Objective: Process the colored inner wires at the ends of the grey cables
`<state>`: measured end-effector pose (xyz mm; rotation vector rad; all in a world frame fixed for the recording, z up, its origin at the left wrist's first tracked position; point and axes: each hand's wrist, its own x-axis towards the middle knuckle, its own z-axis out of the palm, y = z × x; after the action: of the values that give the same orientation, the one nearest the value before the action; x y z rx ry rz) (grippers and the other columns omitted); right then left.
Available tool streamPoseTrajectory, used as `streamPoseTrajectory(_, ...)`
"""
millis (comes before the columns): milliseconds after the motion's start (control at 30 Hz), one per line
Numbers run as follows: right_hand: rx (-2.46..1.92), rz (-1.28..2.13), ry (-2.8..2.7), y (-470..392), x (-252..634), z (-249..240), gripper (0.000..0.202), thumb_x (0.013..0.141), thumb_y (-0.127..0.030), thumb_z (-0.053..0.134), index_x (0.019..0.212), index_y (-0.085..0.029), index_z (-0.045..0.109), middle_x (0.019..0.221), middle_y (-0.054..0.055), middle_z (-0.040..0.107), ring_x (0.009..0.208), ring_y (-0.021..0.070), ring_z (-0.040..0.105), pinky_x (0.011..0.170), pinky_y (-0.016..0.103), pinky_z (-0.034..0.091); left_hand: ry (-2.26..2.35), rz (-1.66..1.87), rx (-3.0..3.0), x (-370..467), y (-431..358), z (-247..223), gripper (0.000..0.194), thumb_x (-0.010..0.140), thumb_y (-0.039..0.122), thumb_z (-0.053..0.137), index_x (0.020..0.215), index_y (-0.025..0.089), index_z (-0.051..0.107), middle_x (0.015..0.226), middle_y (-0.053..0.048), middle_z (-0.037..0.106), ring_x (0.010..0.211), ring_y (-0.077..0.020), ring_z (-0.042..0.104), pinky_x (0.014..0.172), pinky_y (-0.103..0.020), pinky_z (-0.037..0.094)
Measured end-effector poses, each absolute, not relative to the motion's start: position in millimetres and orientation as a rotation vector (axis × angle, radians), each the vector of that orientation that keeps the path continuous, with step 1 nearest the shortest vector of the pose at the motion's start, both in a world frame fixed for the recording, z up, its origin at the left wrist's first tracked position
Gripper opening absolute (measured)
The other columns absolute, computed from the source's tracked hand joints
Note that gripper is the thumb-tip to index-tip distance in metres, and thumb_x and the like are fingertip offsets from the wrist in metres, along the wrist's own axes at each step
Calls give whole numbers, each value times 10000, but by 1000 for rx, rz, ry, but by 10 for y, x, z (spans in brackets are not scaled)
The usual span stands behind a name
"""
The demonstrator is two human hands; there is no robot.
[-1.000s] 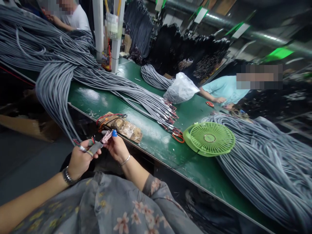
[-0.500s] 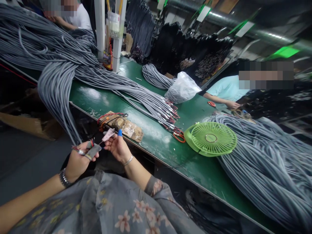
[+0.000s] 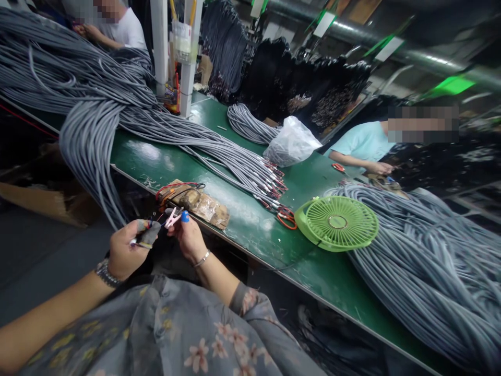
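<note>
My left hand (image 3: 127, 250) is closed round the end of a grey cable with thin coloured wires (image 3: 145, 223) sticking out; grey covers sit on its fingertips. Close by on its right, my right hand (image 3: 190, 241) wears a blue finger cot (image 3: 185, 216) on the thumb. Between thumb and fingers it pinches a small pale pink clip (image 3: 172, 219), whose jaws point toward the left hand. A wooden block (image 3: 207, 207) wrapped in tape, with red and black leads, lies at the table edge just beyond the hands.
A long bundle of grey cables (image 3: 211, 151) crosses the green table (image 3: 242, 222). A green fan (image 3: 338, 222), orange-handled scissors (image 3: 287, 218), a plastic bag (image 3: 293, 141) and another cable heap (image 3: 426, 256) lie rightward. Two people sit across the table. A cardboard box (image 3: 50, 201) stands lower left.
My right hand has turned and shifted slightly left, and the pink clip now shows its two spread arms. My left hand has rotated a little and moved slightly right.
</note>
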<state>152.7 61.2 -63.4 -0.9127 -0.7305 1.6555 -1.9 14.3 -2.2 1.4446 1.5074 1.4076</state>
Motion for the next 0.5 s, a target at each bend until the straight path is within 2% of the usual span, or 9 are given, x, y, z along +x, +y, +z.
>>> streamPoseTrajectory(133,-859,1824,-594,668,1505,-611,490,956,-698,868,921,-214,796,826,37,759,734,173,652,670,274,589,1510,1446,1505,-20,162,-83,124,680,357,871,720,310,763,706,-37,770,722,-295,746,788,-402,589)
streamPoseTrajectory(267,-855,1816,-489,693,1473,-627,410,980,-612,886,939,-212,803,838,38,770,793,184,693,723,280,591,1509,1435,1551,-50,187,-148,144,663,325,883,718,325,750,720,-46,785,757,-322,771,758,-404,593)
streamPoseTrajectory(367,-832,1821,-496,690,1455,-659,433,991,-641,865,959,-212,807,844,37,778,799,183,698,725,281,598,1498,1382,1636,-81,197,-212,134,668,345,858,727,344,738,739,-65,819,752,-342,783,745,-423,610)
streamPoseTrajectory(500,-801,1891,-482,661,1479,-694,557,1031,-757,747,909,-214,773,815,41,767,735,176,684,670,269,604,1503,1328,1701,-119,160,-274,95,699,374,815,734,343,732,767,-80,843,749,-346,791,749,-435,617)
